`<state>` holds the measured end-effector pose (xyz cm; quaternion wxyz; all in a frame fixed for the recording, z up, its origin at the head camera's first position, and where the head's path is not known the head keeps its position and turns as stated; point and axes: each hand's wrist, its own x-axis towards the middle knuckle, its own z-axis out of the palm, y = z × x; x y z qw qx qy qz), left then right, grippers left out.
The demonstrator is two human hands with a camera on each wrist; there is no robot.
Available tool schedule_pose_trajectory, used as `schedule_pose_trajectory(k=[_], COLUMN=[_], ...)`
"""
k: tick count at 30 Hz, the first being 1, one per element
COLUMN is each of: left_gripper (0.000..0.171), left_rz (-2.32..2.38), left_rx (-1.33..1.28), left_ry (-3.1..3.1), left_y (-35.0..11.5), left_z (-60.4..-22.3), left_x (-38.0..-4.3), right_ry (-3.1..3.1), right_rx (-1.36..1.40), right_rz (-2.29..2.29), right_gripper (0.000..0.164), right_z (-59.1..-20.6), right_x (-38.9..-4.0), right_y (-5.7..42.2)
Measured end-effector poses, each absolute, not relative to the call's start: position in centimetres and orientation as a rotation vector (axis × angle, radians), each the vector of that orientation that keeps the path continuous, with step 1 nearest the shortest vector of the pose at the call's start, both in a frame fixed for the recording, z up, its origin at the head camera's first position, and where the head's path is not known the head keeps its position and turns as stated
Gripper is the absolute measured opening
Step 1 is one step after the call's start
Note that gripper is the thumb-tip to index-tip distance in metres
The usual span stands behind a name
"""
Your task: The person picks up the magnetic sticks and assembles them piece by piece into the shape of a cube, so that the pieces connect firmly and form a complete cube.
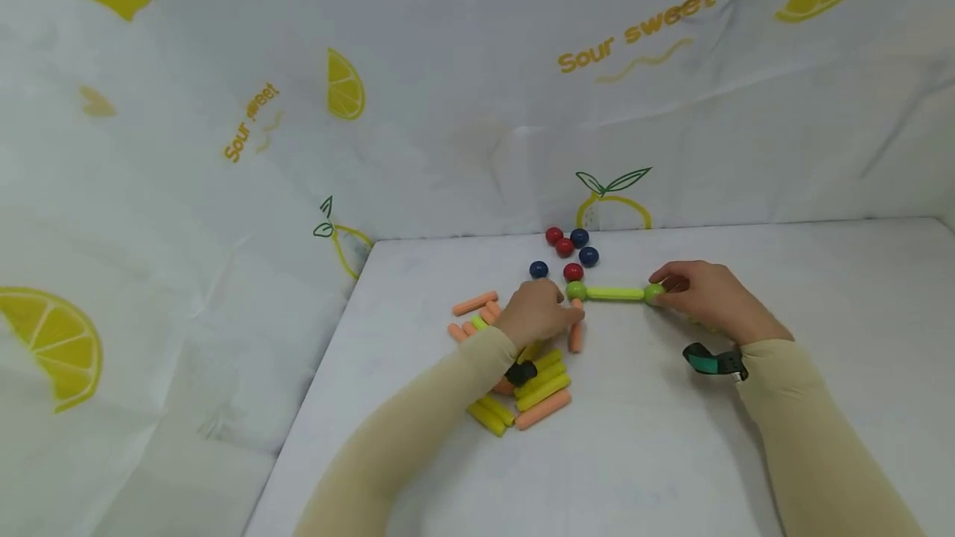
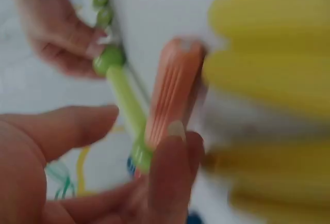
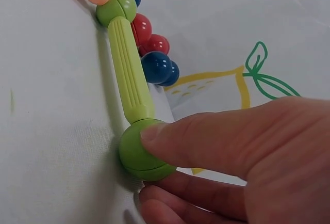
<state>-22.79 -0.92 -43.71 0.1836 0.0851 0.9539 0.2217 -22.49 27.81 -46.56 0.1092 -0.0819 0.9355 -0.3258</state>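
Note:
A light green stick (image 1: 615, 293) lies between two green balls, joined to both. My right hand (image 1: 709, 297) pinches the right-hand green ball (image 3: 142, 154) between thumb and fingers. At the stick's other end is the second green ball (image 1: 577, 291), and an orange stick (image 1: 576, 341) runs from it toward me. My left hand (image 1: 533, 312) is beside that orange stick, with one digit overlapping it in the left wrist view. The digits of this hand are spread, with a gap between them.
Red balls (image 1: 564, 247) and blue balls (image 1: 588, 256) lie behind the joined pieces, near the wall. Yellow sticks (image 1: 543, 392) and orange sticks (image 1: 475, 303) are heaped around and below my left forearm. More green balls (image 2: 104, 17) show beyond my right hand.

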Motion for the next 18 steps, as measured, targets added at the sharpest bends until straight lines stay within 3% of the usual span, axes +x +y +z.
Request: schedule_pose_trajectory(k=[5,9,18], left_gripper=[0.026,0.026,0.023], left_rz=[0.464,0.369,0.176], left_rx=[0.500,0.556,0.808], left_ry=[2.766,2.689,2.714], left_y=[-5.8,-8.7,-10.5], left_z=[-42.3,-42.6,-44.0], left_x=[-24.0,-24.6,-24.8], right_ry=[2.743,2.745,2.733], right_rx=[-0.233,-0.237,-0.234], right_rz=[-0.955,-0.947,-0.973], right_gripper=[0.043,0.045,0.044], right_z=[-46.4,-46.3,-46.7], right_x=[-22.6,-22.5,-22.5], right_y=[28.0,28.3,28.1])
